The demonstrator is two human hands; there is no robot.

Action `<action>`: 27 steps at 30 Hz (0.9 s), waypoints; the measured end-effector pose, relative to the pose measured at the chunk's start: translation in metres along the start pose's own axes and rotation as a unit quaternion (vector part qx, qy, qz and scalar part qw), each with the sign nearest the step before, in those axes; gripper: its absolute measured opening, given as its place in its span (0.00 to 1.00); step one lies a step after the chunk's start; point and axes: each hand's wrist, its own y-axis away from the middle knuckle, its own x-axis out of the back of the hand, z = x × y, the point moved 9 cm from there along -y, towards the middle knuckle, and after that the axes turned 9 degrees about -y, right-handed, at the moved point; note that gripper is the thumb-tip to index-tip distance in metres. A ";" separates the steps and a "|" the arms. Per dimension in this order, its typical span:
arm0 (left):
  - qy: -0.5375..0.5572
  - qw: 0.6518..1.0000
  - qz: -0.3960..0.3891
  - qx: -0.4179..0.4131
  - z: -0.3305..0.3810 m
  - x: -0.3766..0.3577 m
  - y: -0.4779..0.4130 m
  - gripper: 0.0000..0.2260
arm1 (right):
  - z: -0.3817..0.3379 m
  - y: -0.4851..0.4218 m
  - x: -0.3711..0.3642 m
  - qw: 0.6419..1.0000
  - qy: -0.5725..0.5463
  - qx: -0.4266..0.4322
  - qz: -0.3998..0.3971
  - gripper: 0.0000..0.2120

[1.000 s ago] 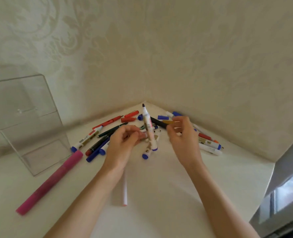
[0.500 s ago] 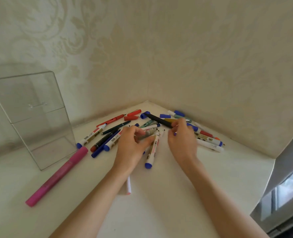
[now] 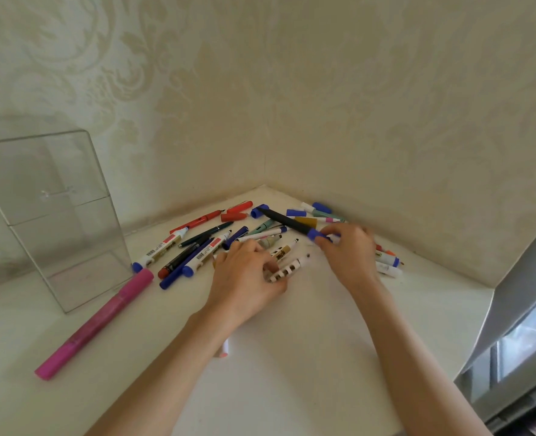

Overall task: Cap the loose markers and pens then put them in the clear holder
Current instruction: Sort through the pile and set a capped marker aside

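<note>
Your left hand (image 3: 244, 278) grips a white marker (image 3: 292, 267) and your right hand (image 3: 350, 253) pinches a blue cap (image 3: 314, 235), far from the clear holder (image 3: 49, 184), so a crooked push could send the cap rolling away.

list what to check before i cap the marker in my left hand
1. Left hand grips the white marker: ok.
2. The marker's tip is bare and points away from the palm: ok.
3. Right hand pinches the blue cap in its fingers: ok.
4. Cap is free of the black pen, whose end it meets: cannot tell.
5. Cap is lined up with the tip: not ok, it sits apart, farther back.
6. Clear holder stands upright with nothing inside: ok.
</note>
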 end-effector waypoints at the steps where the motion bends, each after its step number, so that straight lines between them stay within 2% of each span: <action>1: 0.054 0.998 0.019 0.018 -0.006 0.005 0.000 0.10 | -0.002 0.001 0.004 0.996 -0.093 -0.002 0.011 0.09; 4: 0.208 0.974 0.081 0.046 -0.019 0.023 0.003 0.06 | -0.014 0.003 0.005 0.950 -0.312 0.002 -0.015 0.04; 7: 0.250 0.961 0.117 0.023 -0.016 0.034 0.007 0.09 | -0.028 0.007 0.001 0.902 -0.427 0.025 -0.066 0.10; 12: 0.268 0.954 0.134 0.008 -0.016 0.040 0.008 0.07 | -0.041 0.012 -0.002 0.878 -0.459 0.072 -0.115 0.11; 19: 0.245 0.956 0.161 0.013 -0.023 0.048 0.009 0.07 | -0.041 0.013 -0.005 0.865 -0.476 0.075 -0.136 0.13; 22: 0.251 0.956 0.148 -0.017 -0.017 0.049 0.009 0.08 | -0.044 0.015 -0.007 0.860 -0.480 0.080 -0.152 0.14; 27: 0.263 0.956 0.112 -0.066 -0.008 0.051 0.009 0.11 | -0.042 0.014 -0.002 0.820 -0.552 0.049 -0.143 0.09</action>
